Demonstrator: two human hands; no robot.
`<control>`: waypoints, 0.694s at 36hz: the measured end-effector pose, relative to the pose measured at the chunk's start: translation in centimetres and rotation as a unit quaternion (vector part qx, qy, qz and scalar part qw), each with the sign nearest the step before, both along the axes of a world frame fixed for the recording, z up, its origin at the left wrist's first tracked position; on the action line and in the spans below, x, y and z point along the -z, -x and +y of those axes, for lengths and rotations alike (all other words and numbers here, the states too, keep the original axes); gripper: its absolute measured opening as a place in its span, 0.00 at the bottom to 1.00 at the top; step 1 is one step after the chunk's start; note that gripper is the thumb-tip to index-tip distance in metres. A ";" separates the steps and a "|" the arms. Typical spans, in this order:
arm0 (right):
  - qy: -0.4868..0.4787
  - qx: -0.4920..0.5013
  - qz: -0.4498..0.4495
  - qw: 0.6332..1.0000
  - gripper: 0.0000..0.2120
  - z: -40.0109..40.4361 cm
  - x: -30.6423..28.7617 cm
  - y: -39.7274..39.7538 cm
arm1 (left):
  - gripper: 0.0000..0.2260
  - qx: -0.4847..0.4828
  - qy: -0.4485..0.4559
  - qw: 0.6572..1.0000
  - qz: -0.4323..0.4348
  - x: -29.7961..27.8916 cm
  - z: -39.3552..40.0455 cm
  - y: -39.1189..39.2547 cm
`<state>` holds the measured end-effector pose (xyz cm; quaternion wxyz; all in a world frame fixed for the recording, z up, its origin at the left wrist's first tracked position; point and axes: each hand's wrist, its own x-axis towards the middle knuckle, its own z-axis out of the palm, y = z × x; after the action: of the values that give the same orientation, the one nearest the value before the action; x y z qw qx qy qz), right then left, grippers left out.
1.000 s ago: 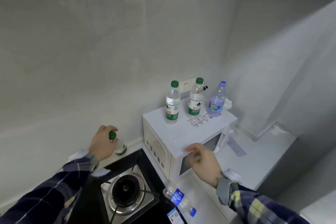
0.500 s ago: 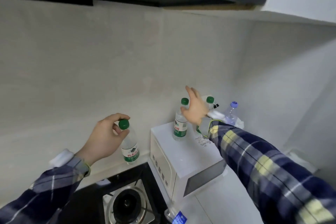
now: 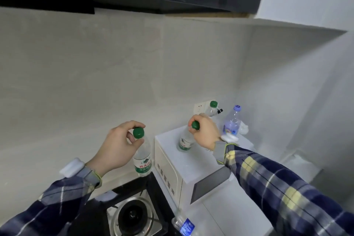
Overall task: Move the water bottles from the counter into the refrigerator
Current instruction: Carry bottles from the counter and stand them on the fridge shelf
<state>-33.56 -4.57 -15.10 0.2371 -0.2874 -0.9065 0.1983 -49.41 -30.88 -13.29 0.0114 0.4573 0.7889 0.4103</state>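
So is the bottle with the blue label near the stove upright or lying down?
Lying down. The blue-label bottle lies on its side on the counter beside the stove, partly cut off by the frame's bottom edge.

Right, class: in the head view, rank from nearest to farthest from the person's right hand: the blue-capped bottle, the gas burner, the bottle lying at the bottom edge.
1. Blue-capped bottle, just right of the right hand on the microwave.
2. Gas burner, below and left.
3. Lying bottle, bottom edge; close to the burner's rank.

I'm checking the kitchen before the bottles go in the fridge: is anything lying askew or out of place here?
One thing: a blue-labelled bottle lies on its side on the counter beside the stove, in front of the microwave. The others stand upright, two held by their green caps in the left hand and right hand. No spill shows.
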 end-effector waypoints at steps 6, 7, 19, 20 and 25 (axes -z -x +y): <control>0.044 0.024 0.070 0.996 0.08 -3.1 -0.7 -5.4 | 0.16 0.052 -0.001 0.999 0.006 -0.6 0.7 -2.4; 0.052 0.025 0.074 0.996 0.07 -3.5 -0.8 -6.5 | 0.16 0.067 0.000 0.998 0.012 -0.6 0.8 -3.0; 0.075 0.155 0.061 0.983 0.06 -8.3 -0.8 -21.7 | 0.16 0.233 -0.007 0.972 -0.003 -1.2 4.6 -12.2; 0.077 0.169 0.060 0.981 0.06 -8.6 -1.0 -23.4 | 0.16 0.249 -0.009 0.968 -0.002 -1.2 5.2 -13.4; 0.081 0.240 0.077 0.964 0.08 -9.9 -1.7 -28.7 | 0.15 0.306 -0.009 0.952 0.006 -1.9 7.1 -17.5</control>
<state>-4.88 -14.45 -13.38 0.3231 -0.4987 -0.7708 0.2298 -31.96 -23.83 -11.36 0.1278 0.6791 0.6077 0.3914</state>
